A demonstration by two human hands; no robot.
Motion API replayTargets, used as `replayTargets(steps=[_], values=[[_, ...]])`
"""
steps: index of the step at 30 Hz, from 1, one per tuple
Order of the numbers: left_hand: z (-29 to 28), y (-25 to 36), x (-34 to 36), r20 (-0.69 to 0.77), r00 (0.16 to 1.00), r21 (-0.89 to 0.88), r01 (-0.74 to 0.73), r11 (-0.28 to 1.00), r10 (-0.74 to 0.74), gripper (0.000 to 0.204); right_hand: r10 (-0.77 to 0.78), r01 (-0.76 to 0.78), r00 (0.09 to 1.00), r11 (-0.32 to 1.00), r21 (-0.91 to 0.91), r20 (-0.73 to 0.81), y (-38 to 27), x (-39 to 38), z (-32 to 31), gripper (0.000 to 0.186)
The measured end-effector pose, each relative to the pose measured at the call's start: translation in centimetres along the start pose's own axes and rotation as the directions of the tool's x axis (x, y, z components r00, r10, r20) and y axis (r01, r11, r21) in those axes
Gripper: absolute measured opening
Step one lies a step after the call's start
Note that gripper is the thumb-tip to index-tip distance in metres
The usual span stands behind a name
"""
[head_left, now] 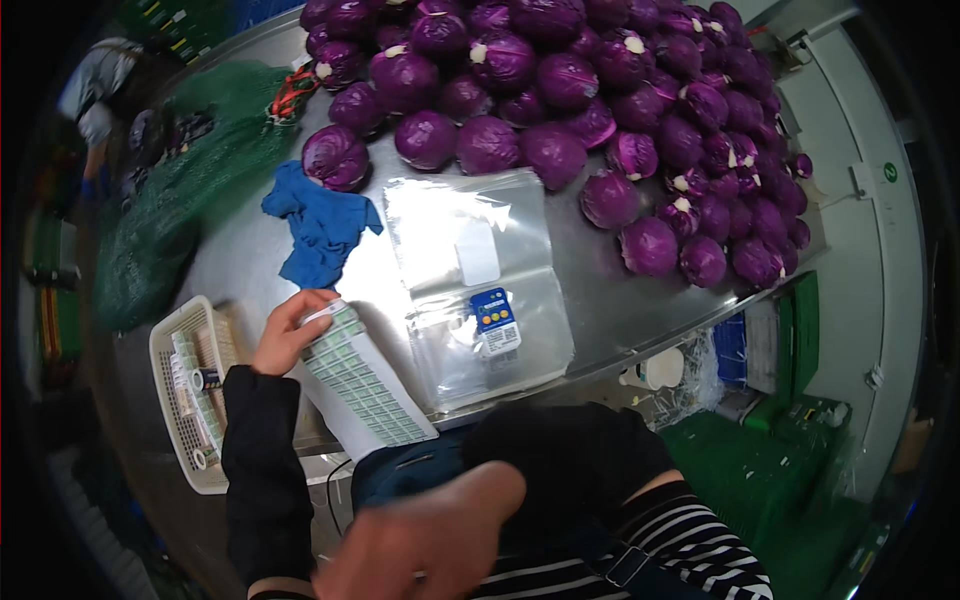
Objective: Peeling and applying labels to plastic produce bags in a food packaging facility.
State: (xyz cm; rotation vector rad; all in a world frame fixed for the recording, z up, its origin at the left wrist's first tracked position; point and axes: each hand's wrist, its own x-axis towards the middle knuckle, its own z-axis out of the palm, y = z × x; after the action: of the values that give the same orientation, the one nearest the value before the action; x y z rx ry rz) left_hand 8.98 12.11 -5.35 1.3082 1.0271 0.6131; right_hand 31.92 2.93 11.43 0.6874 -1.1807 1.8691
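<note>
My left hand (295,330) grips the top end of a sheet of small green-and-white stickers (360,375), which hangs over the steel table's near edge. My right hand (420,535) is blurred, low in the view in front of my body; its fingers are hidden. Right of the sheet lies a stack of clear plastic bags (520,365), with a blue-and-white label (493,315) on the lower part and a white patch higher up. A crumpled blue cloth (320,220) lies beyond my left hand.
Purple cabbages (555,155) are heaped along the back and right. Green netting (170,210) lies left. A cream basket (180,420) holds label rolls at near left. Another person (95,95) is at far left. Green crates (730,450) and a white bucket (655,370) are below the table's edge.
</note>
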Motion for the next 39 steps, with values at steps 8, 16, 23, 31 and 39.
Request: replayTargets(steps=[8, 16, 23, 31, 39], values=[[2.3, 1.6, 1.3, -0.064, 0.998, 0.094, 0.028, 0.995, -0.022, 0.012, -0.241, -0.851, 0.499, 0.043, -0.523, -0.832, 3.8, -11.4, -11.6, 0.032], [2.4, 1.2, 1.9, -0.187, 0.981, 0.244, 0.095, 0.965, -0.049, 0.015, -0.200, -0.876, 0.448, 0.099, -0.472, -0.872, 6.2, -12.2, -13.0, 0.018], [1.2, -1.4, 2.1, -0.308, 0.951, 0.653, 0.222, 0.724, -0.014, 0.018, -0.056, -0.783, 0.561, 0.286, -0.552, -0.826, 5.7, -13.8, -11.6, 0.015], [9.9, -3.1, 3.5, 0.004, 0.897, 0.709, -0.315, 0.632, 0.442, 0.017, -0.074, -0.980, -0.043, 0.197, 0.028, -0.996, -2.8, -25.6, -15.1, 0.024], [16.4, -8.5, 4.5, 0.398, 0.857, 0.611, -0.514, 0.602, 0.328, 0.022, -0.191, -0.912, 0.073, -0.410, 0.012, -0.979, -5.3, -24.5, -14.3, 0.028]])
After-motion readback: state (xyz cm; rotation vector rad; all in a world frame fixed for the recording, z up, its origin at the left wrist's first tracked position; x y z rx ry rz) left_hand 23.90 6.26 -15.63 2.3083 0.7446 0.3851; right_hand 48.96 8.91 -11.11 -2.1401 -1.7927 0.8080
